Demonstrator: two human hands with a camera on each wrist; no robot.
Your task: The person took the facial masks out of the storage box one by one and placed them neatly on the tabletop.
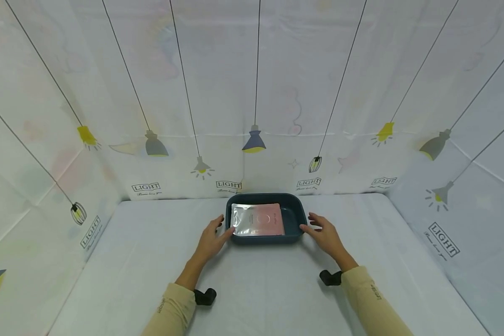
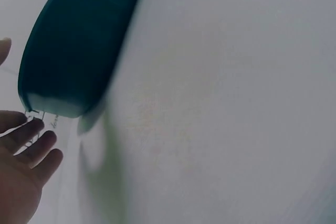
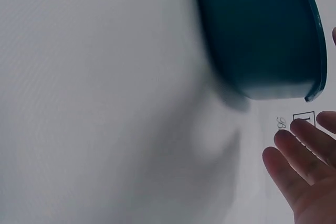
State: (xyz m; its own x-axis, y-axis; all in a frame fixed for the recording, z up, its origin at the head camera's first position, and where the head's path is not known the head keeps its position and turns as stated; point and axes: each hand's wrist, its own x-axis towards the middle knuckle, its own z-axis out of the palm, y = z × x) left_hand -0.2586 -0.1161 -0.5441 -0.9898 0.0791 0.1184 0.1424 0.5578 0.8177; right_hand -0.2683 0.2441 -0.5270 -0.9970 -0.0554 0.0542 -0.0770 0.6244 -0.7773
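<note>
A dark teal rectangular tray with rounded corners lies on the white table near its back edge. Inside it, toward the left, rests a flat pink and silver packet with a shiny left end. My left hand is at the tray's left end, its fingers spread and relaxed, the thumb by the front left rim. At the opposite end, my right hand has its fingers extended and the thumb close to the right rim. Both wrist views show fingers and fingers beside the tray's end walls, nothing gripped.
The white cloth-covered table spreads in front of the tray. Behind it stands a white backdrop printed with hanging lamps. Black wrist mounts jut inward from both sleeves.
</note>
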